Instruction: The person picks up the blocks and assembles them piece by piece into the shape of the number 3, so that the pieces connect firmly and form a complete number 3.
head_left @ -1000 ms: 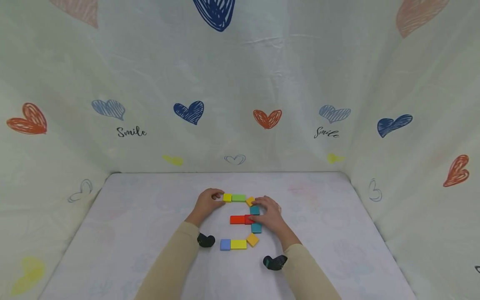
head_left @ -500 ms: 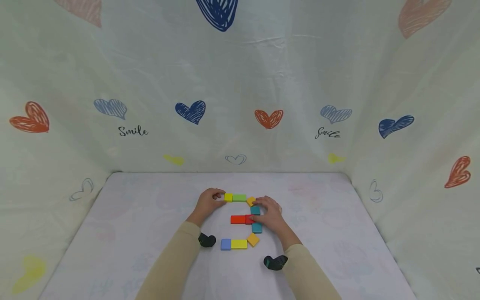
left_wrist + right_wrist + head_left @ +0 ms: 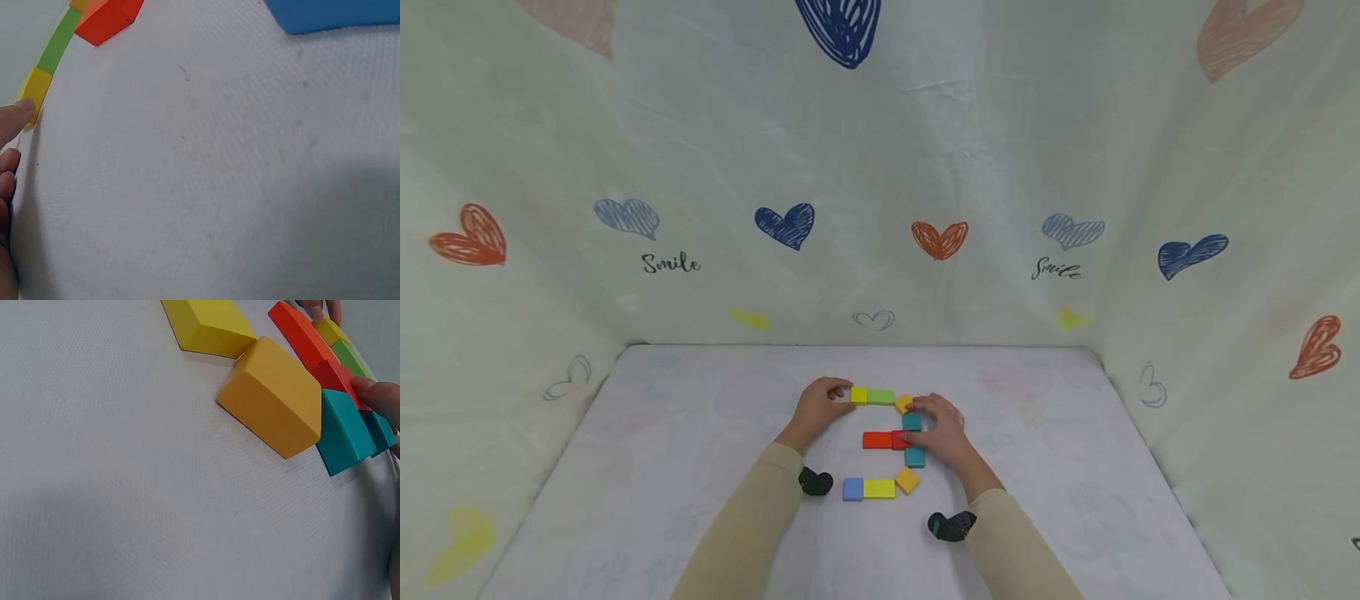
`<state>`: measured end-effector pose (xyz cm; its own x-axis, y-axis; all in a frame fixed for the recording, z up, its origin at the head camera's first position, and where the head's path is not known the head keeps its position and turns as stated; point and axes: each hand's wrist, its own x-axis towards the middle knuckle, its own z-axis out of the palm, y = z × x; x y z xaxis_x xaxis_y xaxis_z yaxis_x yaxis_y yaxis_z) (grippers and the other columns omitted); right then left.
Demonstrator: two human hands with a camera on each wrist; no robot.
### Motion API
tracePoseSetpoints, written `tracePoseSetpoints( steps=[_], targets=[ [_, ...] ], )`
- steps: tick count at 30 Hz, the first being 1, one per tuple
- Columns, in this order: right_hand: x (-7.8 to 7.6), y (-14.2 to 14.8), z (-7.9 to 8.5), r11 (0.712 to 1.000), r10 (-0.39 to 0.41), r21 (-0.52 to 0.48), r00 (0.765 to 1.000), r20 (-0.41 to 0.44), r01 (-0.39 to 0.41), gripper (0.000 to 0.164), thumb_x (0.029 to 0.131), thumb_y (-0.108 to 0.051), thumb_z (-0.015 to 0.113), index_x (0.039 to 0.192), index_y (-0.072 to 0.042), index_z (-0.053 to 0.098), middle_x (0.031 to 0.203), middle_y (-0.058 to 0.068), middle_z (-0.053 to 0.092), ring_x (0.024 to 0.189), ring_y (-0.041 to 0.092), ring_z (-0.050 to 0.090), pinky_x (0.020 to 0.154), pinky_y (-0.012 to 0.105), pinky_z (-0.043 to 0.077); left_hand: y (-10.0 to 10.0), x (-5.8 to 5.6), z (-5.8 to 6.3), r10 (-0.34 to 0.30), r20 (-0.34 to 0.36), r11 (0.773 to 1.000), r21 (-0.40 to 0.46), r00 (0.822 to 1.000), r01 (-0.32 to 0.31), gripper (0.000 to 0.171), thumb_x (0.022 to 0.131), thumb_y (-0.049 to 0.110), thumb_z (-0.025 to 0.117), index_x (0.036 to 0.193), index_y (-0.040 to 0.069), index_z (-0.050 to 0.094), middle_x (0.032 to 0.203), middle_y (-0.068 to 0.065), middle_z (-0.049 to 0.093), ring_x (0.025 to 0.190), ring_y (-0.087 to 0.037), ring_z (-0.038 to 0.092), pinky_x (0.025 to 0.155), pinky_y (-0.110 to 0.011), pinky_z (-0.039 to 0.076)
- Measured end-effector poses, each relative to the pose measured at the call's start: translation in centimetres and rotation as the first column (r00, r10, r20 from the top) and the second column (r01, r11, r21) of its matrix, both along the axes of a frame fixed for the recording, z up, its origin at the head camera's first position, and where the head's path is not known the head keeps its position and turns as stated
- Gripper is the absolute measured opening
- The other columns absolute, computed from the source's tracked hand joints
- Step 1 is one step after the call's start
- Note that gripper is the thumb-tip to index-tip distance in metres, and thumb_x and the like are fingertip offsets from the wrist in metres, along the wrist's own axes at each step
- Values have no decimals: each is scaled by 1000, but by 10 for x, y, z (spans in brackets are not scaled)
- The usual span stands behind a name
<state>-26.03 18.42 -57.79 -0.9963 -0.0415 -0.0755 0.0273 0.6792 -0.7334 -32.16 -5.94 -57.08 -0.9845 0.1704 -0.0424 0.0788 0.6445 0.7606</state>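
Note:
Toy blocks lie on the white-covered table in a shape like a 3. At its far left end, my left hand (image 3: 816,408) pinches a small yellow block (image 3: 859,396) between thumb and index finger; the thumb (image 3: 26,106) rests on its side. Beside it lie a green block (image 3: 881,397) and a tilted orange block (image 3: 901,403). My right hand (image 3: 946,433) arches over the right side, thumb on a small red block (image 3: 334,376), fingers at the orange block. A teal block (image 3: 912,422) lies between them, partly covered. A longer red block (image 3: 876,440) extends left.
Nearer me are another teal block (image 3: 915,458), a second orange block (image 3: 907,480), a long yellow block (image 3: 879,489) and a blue block (image 3: 853,489). Dark wrist devices hang under both sleeves. A heart-patterned curtain (image 3: 880,167) encloses the table's back and sides.
The head view has shifted very slightly. Both hands keep the same places at the blocks, and the blocks' layout looks unchanged.

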Motion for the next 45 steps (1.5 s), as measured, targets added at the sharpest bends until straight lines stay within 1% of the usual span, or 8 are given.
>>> tracePoseSetpoints(
  steps=[9, 17, 21, 25, 29, 34, 39, 45],
  targets=[
    [-9, 3, -5, 1000, 8, 3, 1000, 10, -8, 46, 77, -33, 82, 119, -22, 66, 139, 4, 51, 142, 32, 23, 111, 60, 8, -3, 3, 6, 9, 48, 1000, 29, 999, -10, 37, 82, 16, 80, 117, 11, 68, 94, -1, 60, 87, -20, 52, 80, -34, 49],
    [-19, 8, -11, 1000, -7, -3, 1000, 16, 7, 48, 77, -33, 83, 120, -21, 67, 139, 6, 52, 141, 33, 24, 110, 62, 10, -2, 0, 13, -45, 66, 999, -5, 997, 45, 37, 81, 19, 81, 116, 14, 68, 98, 0, 62, 89, -19, 53, 79, -33, 50],
    [-23, 12, -9, 1000, -4, -6, 999, 43, 4, 49, 76, -31, 83, 121, -20, 67, 140, 9, 51, 140, 35, 26, 109, 65, 15, -2, -3, 16, -74, 59, 997, -33, 996, 76, 38, 81, 20, 81, 117, 15, 68, 100, 0, 62, 93, -20, 54, 82, -33, 50],
    [-27, 19, -7, 1000, 10, -14, 997, 78, -9, 47, 76, -30, 83, 120, -24, 66, 139, 6, 50, 135, 33, 33, 105, 63, 29, -2, -3, 25, -82, 61, 995, -52, 995, 85, 38, 82, 18, 81, 117, 14, 68, 104, -3, 63, 94, -21, 54, 83, -33, 51],
    [-31, 22, -1, 999, 42, -21, 995, 89, -40, 45, 78, -27, 83, 119, -25, 66, 136, 5, 50, 129, 30, 40, 102, 58, 37, -3, -3, 35, -89, 70, 993, -68, 994, 94, 39, 81, 16, 81, 117, 13, 68, 108, -7, 63, 95, -22, 54, 83, -34, 51],
    [-34, 23, 11, 996, 87, 9, 994, 70, -87, 45, 77, -22, 83, 119, -22, 65, 131, 6, 53, 124, 31, 45, 100, 55, 40, -6, -4, 40, -126, 64, 986, -105, 990, 133, 41, 81, 18, 81, 119, 12, 68, 112, -8, 62, 98, -23, 54, 84, -35, 51],
    [-35, 25, 25, 992, 120, 39, 991, 66, -123, 45, 78, -19, 83, 119, -23, 65, 128, 4, 55, 124, 30, 46, 99, 54, 43, -9, -4, 45, -170, 30, 971, -167, 985, 173, 41, 80, 21, 82, 118, 15, 68, 112, -6, 61, 100, -23, 55, 84, -36, 50],
    [-33, 30, 41, 983, 168, 64, 984, 51, -171, 42, 81, -20, 80, 120, -21, 65, 127, 1, 56, 124, 30, 46, 98, 54, 43, -12, 2, 56, -221, -16, 954, -211, 975, 212, 41, 80, 20, 82, 118, 14, 67, 112, -4, 61, 102, -25, 56, 85, -37, 50]
  ],
)
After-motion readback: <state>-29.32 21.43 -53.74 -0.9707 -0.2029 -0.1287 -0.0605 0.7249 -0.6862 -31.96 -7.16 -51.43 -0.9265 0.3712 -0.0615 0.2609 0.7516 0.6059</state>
